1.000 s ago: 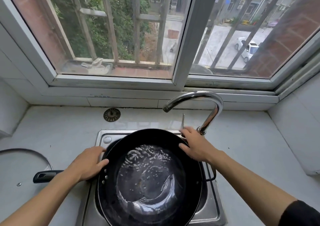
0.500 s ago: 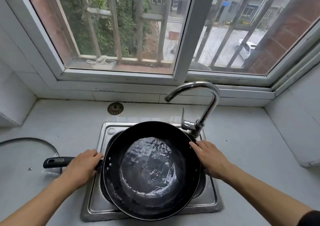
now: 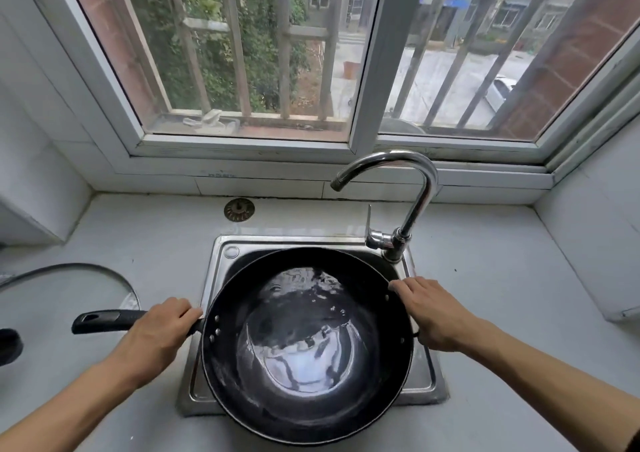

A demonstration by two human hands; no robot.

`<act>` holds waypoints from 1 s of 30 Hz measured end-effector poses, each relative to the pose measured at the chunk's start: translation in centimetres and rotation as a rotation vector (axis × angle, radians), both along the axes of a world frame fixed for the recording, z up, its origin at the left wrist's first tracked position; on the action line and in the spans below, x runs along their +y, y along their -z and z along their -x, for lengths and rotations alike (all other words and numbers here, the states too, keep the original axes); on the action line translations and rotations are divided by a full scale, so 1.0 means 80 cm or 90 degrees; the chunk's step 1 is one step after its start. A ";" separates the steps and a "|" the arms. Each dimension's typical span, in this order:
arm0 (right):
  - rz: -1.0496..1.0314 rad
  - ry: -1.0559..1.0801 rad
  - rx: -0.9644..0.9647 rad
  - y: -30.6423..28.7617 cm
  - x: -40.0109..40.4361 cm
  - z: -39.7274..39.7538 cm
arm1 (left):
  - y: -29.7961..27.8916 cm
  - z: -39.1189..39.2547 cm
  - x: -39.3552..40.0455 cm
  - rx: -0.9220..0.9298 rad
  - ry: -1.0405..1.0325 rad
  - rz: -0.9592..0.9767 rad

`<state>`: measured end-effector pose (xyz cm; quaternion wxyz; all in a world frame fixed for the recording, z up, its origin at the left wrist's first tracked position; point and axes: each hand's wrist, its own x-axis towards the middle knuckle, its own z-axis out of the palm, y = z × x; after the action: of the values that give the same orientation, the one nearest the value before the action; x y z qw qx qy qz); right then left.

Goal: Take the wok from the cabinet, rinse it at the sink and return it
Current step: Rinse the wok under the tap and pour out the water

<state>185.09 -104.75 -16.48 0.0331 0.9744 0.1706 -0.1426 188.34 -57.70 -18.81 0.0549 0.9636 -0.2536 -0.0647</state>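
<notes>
Two hands hold one round black wok (image 3: 308,344) over the square steel sink (image 3: 221,254) at lower centre of the frame; shallow water glistens in its smooth bowl. Left hand (image 3: 157,334) fingers curl round the long black handle (image 3: 100,320) beside the rim. Right hand (image 3: 433,315) fingers grip the opposite rim, lower right of the curved chrome faucet (image 3: 408,195). Pale, smooth surface (image 3: 502,278).

My wok (image 3: 308,344) looks like dark metal, glossy where water sheets its bowl; its handle (image 3: 104,320) is matt black plastic. Around it the sink (image 3: 221,254) is brushed steel, behind it the faucet (image 3: 412,206) polished chrome.
</notes>
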 end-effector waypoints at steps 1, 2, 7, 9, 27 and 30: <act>-0.008 0.001 0.009 -0.002 0.000 0.004 | -0.005 0.004 0.002 -0.005 0.003 0.006; -0.014 0.003 0.021 -0.004 0.000 0.007 | -0.010 0.007 0.003 -0.011 0.012 0.015; -0.053 0.026 0.022 -0.012 0.003 0.021 | -0.034 0.018 0.006 -0.045 0.045 0.081; -0.021 0.012 -0.041 -0.014 0.006 0.026 | -0.036 0.021 0.007 -0.059 0.047 0.085; 0.099 0.099 -0.129 -0.042 0.001 0.046 | -0.051 0.018 -0.008 0.040 0.000 0.073; 0.086 0.110 -0.117 -0.039 0.000 0.049 | -0.053 0.017 -0.008 0.060 0.003 0.068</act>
<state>181.14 -104.76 -13.37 0.1014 0.9900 0.0727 -0.0665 187.00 -58.36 -14.54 0.1177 0.9545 -0.2564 -0.0969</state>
